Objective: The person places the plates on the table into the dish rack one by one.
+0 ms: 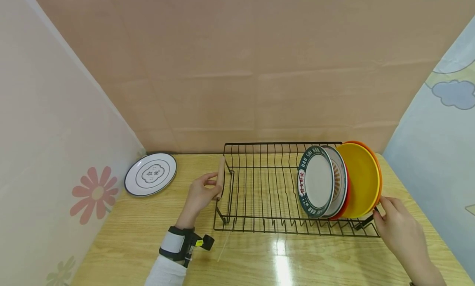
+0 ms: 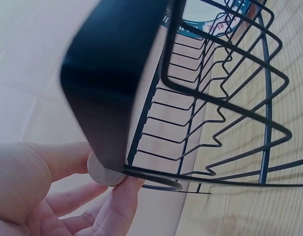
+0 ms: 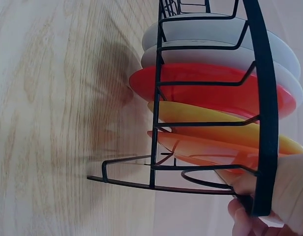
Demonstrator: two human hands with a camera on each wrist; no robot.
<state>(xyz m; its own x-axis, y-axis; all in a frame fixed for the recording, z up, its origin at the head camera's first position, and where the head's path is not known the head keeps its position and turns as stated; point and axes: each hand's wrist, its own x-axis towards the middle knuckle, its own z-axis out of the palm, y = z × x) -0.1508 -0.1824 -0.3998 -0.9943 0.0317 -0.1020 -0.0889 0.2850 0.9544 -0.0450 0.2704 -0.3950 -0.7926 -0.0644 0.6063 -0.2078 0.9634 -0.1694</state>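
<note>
A black wire dish rack (image 1: 259, 195) stands in front of me. My left hand (image 1: 200, 193) pinches the round wooden handle (image 1: 221, 174) at its left end; in the left wrist view, thumb and fingers lie around the handle's end (image 2: 105, 169). At the right end, my right hand (image 1: 402, 232) grips the rack, with fingers curled by its corner in the right wrist view. Plates lean upright in the right part: a green-rimmed plate (image 1: 315, 180), a white patterned plate (image 1: 338, 174), a red plate (image 3: 210, 86), a yellow plate (image 1: 358, 183) and an orange plate (image 1: 377, 166).
A white plate (image 1: 150, 174) with a dark rim lies flat on the wooden table (image 1: 141, 228), at the back left. A brown backdrop (image 1: 237, 71) hangs behind the table, with a flowered wall (image 1: 63, 154) to the left and a cloud-patterned wall (image 1: 441, 145) to the right.
</note>
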